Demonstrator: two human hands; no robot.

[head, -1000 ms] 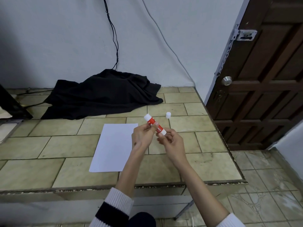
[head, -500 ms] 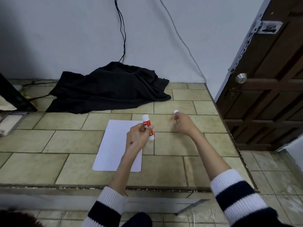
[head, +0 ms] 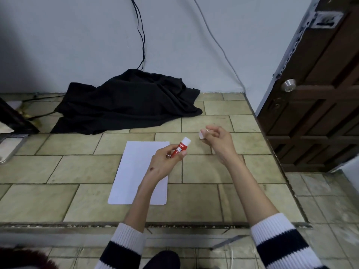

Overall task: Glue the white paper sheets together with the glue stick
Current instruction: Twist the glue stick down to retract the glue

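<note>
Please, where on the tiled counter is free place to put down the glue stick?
Bare tiles lie between the white paper sheets and the counter's right edge, under the right hand, and left of the sheets. It is crowded at the back, under the black cloth. The left hand holds the glue stick.

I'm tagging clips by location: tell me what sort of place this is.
Probably a plain room in a home, not a workshop: a tiled ledge serves as the worktop, a wooden door with a round knob stands at right, and a black cloth lies heaped against the painted wall.
</note>
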